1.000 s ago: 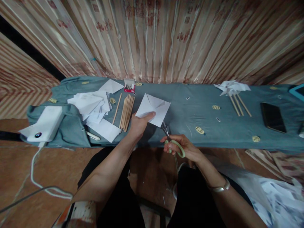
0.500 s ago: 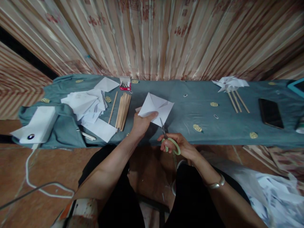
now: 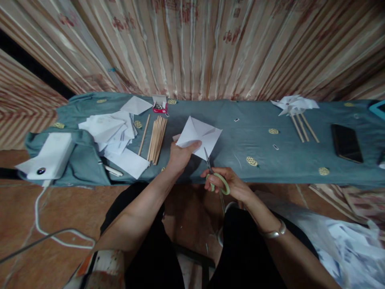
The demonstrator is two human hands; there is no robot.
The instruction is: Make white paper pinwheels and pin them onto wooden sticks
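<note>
My left hand (image 3: 182,154) grips a creased white paper square (image 3: 207,138) by its lower left side, thumb on top and fingers hidden beneath. A cut or fold line shows on the sheet's upper part. In my right hand (image 3: 224,180) are scissors (image 3: 222,185) with pale green handles, my fingers in the loops. Their blades are at the near corner of the sheet. Left of the paper lies a bundle of wooden sticks (image 3: 157,140), with a single stick (image 3: 144,134) beside it. An open red and white box (image 3: 160,105) of small metal pieces stands behind them.
Several white paper sheets (image 3: 105,128) are piled at the left, near a white device (image 3: 52,156) with a cable. At the right lie paper pinwheels (image 3: 294,105) on sticks and a dark phone (image 3: 347,142). A plastic bag (image 3: 351,245) with paper sits on the floor.
The whole view has shifted slightly. My left hand still holds the paper, and the scissors stay at its near corner with hardly any visible movement.
</note>
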